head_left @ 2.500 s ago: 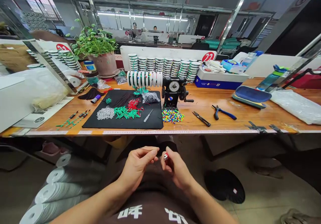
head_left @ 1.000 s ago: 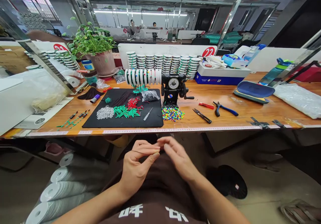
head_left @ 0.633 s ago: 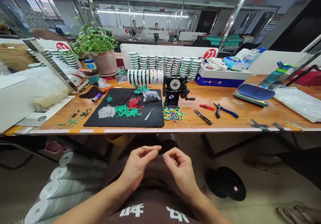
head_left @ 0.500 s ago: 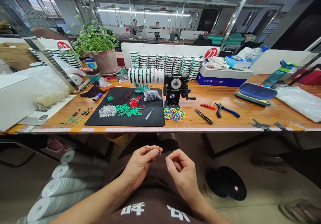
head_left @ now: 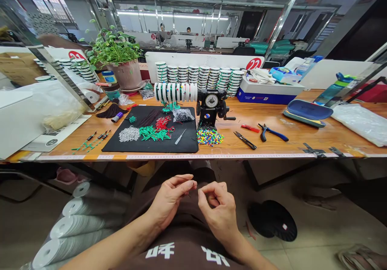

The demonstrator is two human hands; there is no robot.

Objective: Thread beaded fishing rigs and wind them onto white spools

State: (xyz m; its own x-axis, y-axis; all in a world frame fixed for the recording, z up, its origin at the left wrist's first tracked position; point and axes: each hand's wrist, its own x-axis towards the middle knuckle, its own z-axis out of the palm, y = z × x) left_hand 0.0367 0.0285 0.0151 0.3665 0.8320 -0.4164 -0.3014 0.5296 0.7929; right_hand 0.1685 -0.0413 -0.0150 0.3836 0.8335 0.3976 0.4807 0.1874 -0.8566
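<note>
Thin dark thread (head_left: 180, 177) sits pinched between thumb and forefinger of the left hand (head_left: 169, 199), over the lap, below the tabletop's (head_left: 272, 147) near edge. Right hand (head_left: 218, 211) is just beside it, fingers curled in, tips together; holding anything, can't tell. Black mat (head_left: 187, 145) and colored bead pile (head_left: 208, 137) lie by the near edge.

The surface (head_left: 272, 141) is smooth varnished wood with a soft sheen. On it lies a matt black mat (head_left: 187, 144). At the mat's three o'clock are beads (head_left: 208, 137) of glossy coloured plastic, then dark metal snips (head_left: 244, 140) and pliers (head_left: 273, 132) with blue plastic handles. The strand (head_left: 181, 177) in the grip of the left hand (head_left: 169, 199) is thin, dark and matt.
</note>
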